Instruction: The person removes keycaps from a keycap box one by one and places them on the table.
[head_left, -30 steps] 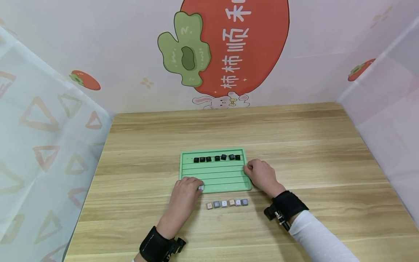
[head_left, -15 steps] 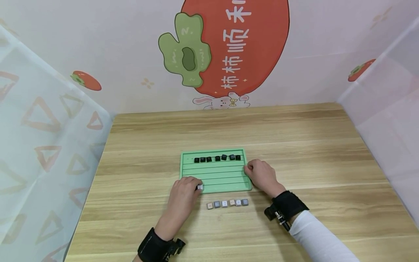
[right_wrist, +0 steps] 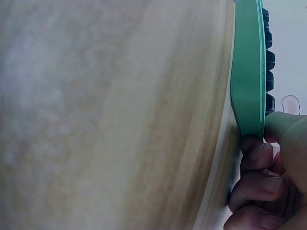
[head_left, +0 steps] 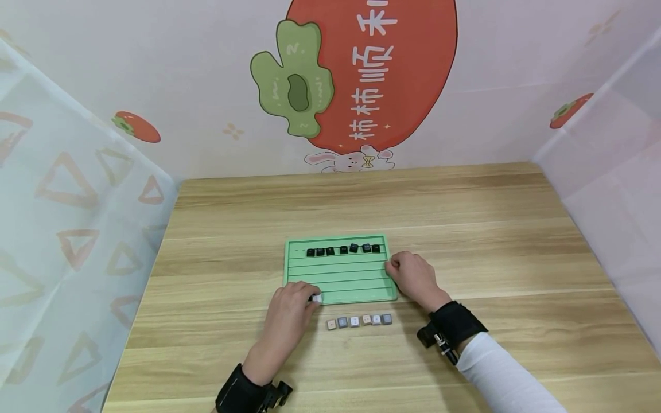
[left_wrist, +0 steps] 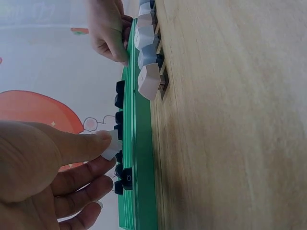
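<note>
My left hand [head_left: 290, 310] pinches a white keycap [left_wrist: 111, 146] between thumb and forefinger, over the front left corner of a green ridged tray [head_left: 335, 277]. In the left wrist view a black keycap [left_wrist: 127, 178] sits at the tray's near edge, close to these fingers. My right hand [head_left: 413, 276] grips the tray's right edge, thumb on top and curled fingers at its side in the right wrist view. Several black keycaps [head_left: 343, 250] form a row along the back of the tray. In front of it, a row of white, beige and grey-blue keycaps [head_left: 354, 322] lies on the table.
The wooden table [head_left: 465, 229] carries the tray and keycaps. A printed wall covering [head_left: 206, 86] stands behind it, with white printed sheets [head_left: 72, 229] down both sides. A black camera strap [head_left: 457, 324] is around each wrist.
My left hand has shifted slightly with the white keycap, lately a little toward the front edge of the tray. The right hand, tray and rows of keycaps stay in place.
</note>
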The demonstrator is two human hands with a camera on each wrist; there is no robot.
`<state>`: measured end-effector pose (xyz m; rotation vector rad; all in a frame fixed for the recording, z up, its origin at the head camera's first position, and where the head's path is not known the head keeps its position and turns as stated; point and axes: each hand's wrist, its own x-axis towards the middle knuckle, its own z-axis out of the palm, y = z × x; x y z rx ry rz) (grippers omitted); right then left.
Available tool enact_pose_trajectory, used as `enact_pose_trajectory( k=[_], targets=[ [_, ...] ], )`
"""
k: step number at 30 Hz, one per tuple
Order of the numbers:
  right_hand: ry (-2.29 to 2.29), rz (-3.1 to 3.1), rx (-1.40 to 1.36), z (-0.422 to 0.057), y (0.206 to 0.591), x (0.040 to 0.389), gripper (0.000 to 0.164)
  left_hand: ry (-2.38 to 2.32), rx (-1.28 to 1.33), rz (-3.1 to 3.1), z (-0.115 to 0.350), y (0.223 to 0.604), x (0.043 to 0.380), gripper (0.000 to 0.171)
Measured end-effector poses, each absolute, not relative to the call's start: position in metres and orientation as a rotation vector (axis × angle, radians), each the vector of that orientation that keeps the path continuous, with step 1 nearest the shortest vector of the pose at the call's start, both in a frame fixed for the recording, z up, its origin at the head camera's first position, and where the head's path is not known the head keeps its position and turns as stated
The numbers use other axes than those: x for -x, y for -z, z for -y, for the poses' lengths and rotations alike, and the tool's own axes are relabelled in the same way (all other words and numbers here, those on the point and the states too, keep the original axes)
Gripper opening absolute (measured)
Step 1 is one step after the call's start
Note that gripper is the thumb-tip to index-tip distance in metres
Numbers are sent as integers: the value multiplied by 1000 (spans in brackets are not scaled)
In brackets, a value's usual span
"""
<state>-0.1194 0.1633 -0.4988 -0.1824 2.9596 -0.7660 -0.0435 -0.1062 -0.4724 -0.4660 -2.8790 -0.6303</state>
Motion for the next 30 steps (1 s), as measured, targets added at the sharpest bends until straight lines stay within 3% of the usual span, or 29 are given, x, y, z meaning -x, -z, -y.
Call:
enact_pose_trajectory(
  k=[30],
  targets=[
    [755,-2947,178,-163,498,120,46,622,474,2893,108,474,34,20]
  ],
)
